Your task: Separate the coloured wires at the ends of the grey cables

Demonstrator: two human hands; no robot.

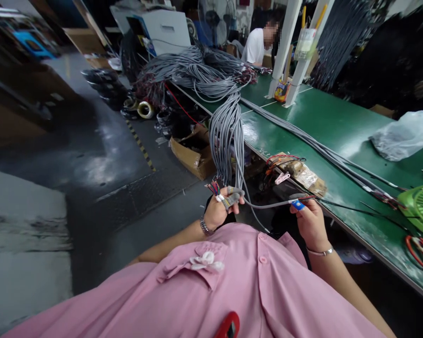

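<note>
The left hand is on the near side of the green table, its fingers curled round a cluster of cable ends; the coloured wires fan out beyond the grip, toward the left. A grey cable runs rightward from beside those fingers to the right hand, sagging slightly in the gap between the two. There its end lies between thumb and fingers, which are closed on it, with a blue piece (tape or a label, I cannot tell which) right at the thumb. Just beyond the left hand, a thick bundle of grey cables hangs over the table's edge. A pink clip lies on the far side of the cable, between the hands.
</note>
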